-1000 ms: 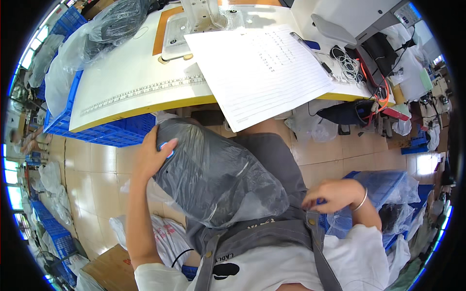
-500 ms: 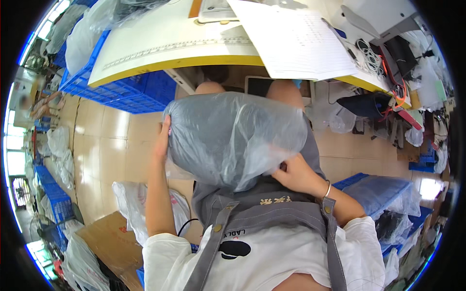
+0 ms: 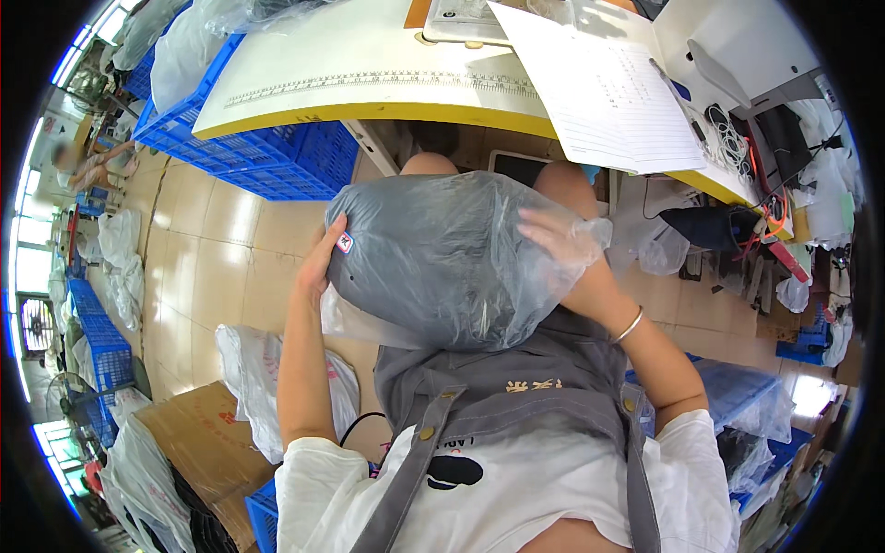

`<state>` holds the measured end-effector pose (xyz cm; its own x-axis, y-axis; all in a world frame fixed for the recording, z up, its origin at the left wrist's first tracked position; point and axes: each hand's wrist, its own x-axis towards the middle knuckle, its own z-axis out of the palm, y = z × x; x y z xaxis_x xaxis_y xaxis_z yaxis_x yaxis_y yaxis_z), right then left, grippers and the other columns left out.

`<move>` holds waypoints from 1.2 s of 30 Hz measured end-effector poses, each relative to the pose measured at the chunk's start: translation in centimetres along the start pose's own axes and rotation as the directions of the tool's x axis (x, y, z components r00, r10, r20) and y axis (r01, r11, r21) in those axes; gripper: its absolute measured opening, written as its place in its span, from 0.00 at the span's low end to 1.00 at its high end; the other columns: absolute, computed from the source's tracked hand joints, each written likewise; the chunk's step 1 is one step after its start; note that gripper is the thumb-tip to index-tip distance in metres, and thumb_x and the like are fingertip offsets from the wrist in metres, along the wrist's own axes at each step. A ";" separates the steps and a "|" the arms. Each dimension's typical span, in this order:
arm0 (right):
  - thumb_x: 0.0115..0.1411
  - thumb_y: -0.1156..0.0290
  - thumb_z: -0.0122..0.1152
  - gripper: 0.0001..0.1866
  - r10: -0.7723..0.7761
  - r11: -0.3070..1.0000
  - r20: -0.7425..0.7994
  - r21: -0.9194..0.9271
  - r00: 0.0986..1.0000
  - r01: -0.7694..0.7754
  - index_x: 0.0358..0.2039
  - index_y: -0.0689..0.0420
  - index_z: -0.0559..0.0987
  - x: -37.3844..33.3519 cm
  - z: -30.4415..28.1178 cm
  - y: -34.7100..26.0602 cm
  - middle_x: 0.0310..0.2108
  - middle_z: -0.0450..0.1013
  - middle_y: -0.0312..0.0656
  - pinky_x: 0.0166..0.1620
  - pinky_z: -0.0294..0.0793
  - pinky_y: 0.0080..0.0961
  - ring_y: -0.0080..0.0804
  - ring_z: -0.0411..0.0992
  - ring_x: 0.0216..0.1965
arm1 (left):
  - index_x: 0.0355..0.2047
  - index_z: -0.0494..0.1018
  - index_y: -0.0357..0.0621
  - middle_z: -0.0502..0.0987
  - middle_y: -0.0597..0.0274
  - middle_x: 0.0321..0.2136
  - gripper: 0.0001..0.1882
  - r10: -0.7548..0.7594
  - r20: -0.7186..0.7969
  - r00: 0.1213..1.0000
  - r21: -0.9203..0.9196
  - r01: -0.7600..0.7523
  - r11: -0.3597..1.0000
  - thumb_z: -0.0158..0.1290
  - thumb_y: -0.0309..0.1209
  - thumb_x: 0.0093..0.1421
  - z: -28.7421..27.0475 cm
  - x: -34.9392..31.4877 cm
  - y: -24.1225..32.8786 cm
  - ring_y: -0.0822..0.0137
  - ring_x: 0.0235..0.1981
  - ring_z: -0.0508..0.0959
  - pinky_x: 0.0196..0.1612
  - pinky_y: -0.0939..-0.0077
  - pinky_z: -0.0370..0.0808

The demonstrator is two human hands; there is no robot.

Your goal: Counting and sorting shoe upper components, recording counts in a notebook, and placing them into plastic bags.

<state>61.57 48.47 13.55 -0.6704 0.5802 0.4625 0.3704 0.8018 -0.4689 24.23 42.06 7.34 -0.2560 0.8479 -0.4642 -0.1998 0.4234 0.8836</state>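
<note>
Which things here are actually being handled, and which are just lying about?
In hand:
- clear plastic bag stuffed with dark grey fabric, on the lap
- left hand gripping its left end
- right hand pressed on its upper right side

Lying about:
- white lined paper sheet on the yellow-edged white worktable
- blue plastic crate
- brown cardboard box

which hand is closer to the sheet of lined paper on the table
Right. The right hand lies on the bag's upper right, just below the paper. The left hand grips the bag's left end, farther from it.
</note>
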 end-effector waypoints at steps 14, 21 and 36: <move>0.48 0.40 0.54 0.46 0.188 0.756 0.752 0.299 0.631 -0.582 0.53 0.68 0.61 7.2 2.9 6.4 0.50 0.64 0.56 0.55 0.58 0.26 0.43 0.62 0.53 | 0.42 0.70 0.37 0.75 0.59 0.36 0.21 -0.069 0.112 0.991 -0.108 0.081 0.991 0.41 0.44 0.61 1.7 3.9 2.8 0.68 0.35 0.75 0.40 0.75 0.72; 0.46 0.43 0.58 0.41 0.157 0.836 0.945 0.027 0.286 -0.548 0.48 0.67 0.67 9.6 1.7 6.2 0.44 0.70 0.48 0.50 0.63 0.26 0.36 0.68 0.45 | 0.39 0.71 0.34 0.76 0.58 0.32 0.21 0.210 -0.080 0.974 -0.096 -0.217 0.971 0.41 0.42 0.62 1.7 0.6 2.3 0.70 0.31 0.76 0.37 0.76 0.72; 0.40 0.64 0.64 0.51 0.050 0.884 0.567 0.358 0.822 -0.300 0.61 0.59 0.46 5.3 -9.6 -6.0 0.55 0.57 0.59 0.56 0.59 0.27 0.46 0.60 0.55 | 0.29 0.67 0.39 0.69 0.43 0.20 0.17 0.743 -0.314 0.592 0.776 -0.291 0.560 0.36 0.39 0.63 5.7 -2.1 4.4 0.46 0.21 0.69 0.25 0.61 0.64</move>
<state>62.02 48.12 26.04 -0.8974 0.4358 -0.0696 0.2986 0.4835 -0.8228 29.28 43.91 12.56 -0.5966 0.7160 0.3625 0.6965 0.2377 0.6770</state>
